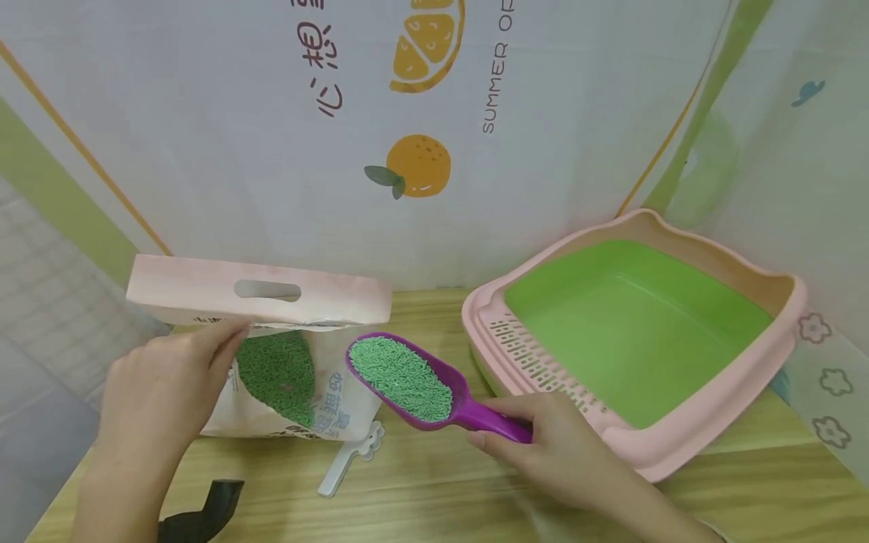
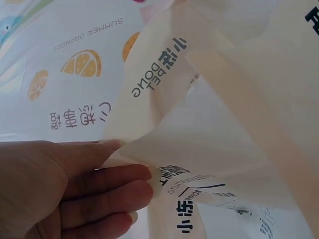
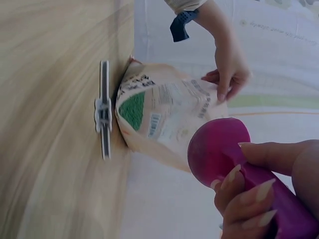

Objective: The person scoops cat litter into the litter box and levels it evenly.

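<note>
In the head view my right hand (image 1: 560, 449) grips the handle of a purple scoop (image 1: 462, 388), heaped with green cat litter pellets (image 1: 400, 377). The scoop is above the table, between the bag and the litter box. My left hand (image 1: 159, 385) pinches the upper edge of a pale cat litter bag (image 1: 326, 298) with a handle slot; the left wrist view shows thumb and fingers on the bag's printed film (image 2: 164, 119). Through the bag's window, more green litter (image 1: 278, 373) is visible. A pink litter box (image 1: 692, 445) with a green inside stands at the right.
A small whitish-grey tool (image 1: 346, 460) with a scalloped part lies on the wooden table (image 1: 407, 505) before the bag. Near my left wrist is a black strap (image 1: 204, 513). Behind everything hangs a fruit-printed cloth (image 1: 543, 173).
</note>
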Demonstrator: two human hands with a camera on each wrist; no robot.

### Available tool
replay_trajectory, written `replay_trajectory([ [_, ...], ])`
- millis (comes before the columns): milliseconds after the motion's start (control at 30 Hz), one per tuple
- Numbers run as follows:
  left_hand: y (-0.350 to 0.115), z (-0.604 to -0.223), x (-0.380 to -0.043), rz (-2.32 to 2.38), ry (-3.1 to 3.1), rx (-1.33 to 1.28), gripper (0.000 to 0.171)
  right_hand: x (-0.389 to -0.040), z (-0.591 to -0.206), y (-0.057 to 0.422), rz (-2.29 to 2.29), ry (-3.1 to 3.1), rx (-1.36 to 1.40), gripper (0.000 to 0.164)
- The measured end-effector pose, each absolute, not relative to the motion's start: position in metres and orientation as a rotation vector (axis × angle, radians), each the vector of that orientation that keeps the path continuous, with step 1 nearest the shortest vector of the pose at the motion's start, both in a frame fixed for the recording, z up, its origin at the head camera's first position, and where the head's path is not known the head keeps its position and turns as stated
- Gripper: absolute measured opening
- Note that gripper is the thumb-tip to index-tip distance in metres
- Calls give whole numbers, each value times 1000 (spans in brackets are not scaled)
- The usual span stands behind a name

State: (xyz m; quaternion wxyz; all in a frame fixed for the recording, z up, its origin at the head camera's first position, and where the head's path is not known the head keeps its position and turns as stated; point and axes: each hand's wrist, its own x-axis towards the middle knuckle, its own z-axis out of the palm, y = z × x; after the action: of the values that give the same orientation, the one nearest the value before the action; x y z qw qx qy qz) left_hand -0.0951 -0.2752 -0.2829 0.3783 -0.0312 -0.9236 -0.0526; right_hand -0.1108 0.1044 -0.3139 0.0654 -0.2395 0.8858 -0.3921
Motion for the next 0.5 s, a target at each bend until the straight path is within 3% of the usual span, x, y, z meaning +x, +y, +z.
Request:
replay_trajectory([
  [500,-274,-282,-95,-134,-2384,-77,10,-115,-298,174,-1130,2741,-575,38],
])
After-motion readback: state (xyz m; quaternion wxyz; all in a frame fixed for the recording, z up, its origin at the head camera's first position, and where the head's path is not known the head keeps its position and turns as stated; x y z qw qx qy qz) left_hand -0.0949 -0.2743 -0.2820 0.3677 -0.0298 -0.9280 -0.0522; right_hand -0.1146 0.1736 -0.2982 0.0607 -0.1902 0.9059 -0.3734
